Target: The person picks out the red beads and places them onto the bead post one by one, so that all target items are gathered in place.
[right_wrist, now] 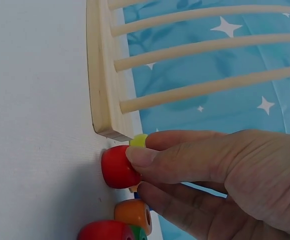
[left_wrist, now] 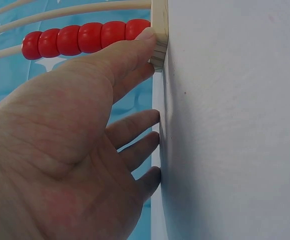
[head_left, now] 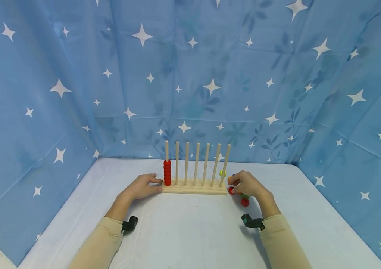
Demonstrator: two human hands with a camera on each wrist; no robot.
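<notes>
A wooden rack with several upright pegs has a long flat base (head_left: pixel 193 190) standing on the white table. Red beads (head_left: pixel 167 173) are stacked on its leftmost peg; the other pegs are bare. My left hand (head_left: pixel 140 186) holds the left end of the base, thumb and index finger at its corner, while the other fingers reach down to the table. Just off the rack's right end, my right hand (head_left: pixel 250 184) pinches a loose red bead (right_wrist: pixel 119 167) between thumb and fingers, low over the table.
Beside the right hand lie more loose beads: an orange bead (right_wrist: pixel 133 214), another red bead (head_left: pixel 245 202), a green bead (head_left: pixel 245 195) and some partly hidden ones. A yellow bead (head_left: pixel 222 173) sits behind the rack's right end. A blue star-patterned curtain (head_left: pixel 190 74) surrounds the table.
</notes>
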